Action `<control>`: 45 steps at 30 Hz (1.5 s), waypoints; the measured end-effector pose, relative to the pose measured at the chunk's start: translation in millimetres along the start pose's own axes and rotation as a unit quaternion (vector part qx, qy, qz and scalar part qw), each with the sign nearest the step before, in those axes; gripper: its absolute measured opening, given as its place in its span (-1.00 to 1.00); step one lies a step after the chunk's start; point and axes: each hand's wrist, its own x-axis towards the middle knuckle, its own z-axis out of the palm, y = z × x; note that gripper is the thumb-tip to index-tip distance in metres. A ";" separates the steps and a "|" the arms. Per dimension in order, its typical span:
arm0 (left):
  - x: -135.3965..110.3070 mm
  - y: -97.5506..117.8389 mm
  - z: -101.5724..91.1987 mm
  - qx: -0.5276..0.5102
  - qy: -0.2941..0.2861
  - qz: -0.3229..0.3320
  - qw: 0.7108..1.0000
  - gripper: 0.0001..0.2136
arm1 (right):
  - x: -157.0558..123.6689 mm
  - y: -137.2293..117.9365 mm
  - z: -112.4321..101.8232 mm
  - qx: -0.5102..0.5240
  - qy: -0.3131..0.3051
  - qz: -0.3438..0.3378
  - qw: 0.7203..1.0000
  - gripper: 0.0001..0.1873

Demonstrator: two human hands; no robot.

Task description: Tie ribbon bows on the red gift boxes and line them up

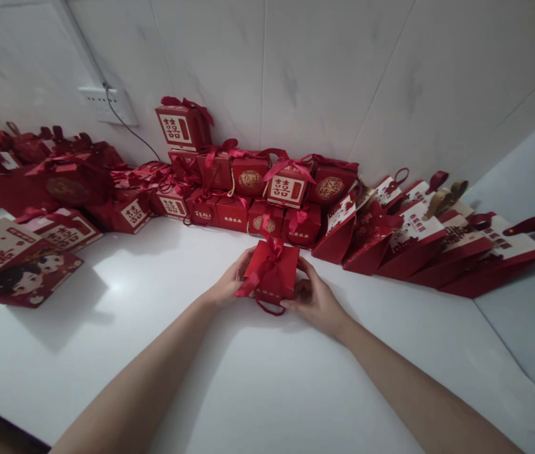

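A small red gift box [282, 263] with a ribbon bow on top and a red cord handle at its front is held between both hands, low over the white table. My left hand [232, 275] grips its left side, fingers partly hidden behind it. My right hand [317, 299] closes on the right side, with thumb and fingers near the lower corner. Just behind it stand stacked red gift boxes [267, 217] with bows, in two rows. One box [183, 128] with a white label sits on top at the left end of the stack.
Several wedge-shaped red and white boxes [416, 236] with strap loops lean in a row at right. More red boxes [73, 189] crowd the left, with a larger printed box [16, 265] nearer me. A wall socket [109, 106] with a cable is behind the white table [258, 384].
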 end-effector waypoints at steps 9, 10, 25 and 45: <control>1.2 2.8 2.6 0.016 0.000 0.033 0.999 -0.40 | 2.1 -4.4 -5.1 0.109 0.009 -0.003 0.994 -0.27; 1.5 2.3 3.7 0.025 0.005 0.031 0.999 -0.42 | 2.7 -5.1 -5.8 0.107 0.007 -0.005 0.994 -0.31; 2.5 9.5 -14.0 -0.323 -0.024 -0.038 0.945 -0.10 | 2.6 1.3 -5.3 0.086 0.046 -0.023 0.995 -0.34; 3.0 5.9 -14.0 -0.353 -0.026 -0.054 0.934 -0.33 | 1.7 -3.9 -4.4 0.080 0.036 -0.024 0.996 -0.28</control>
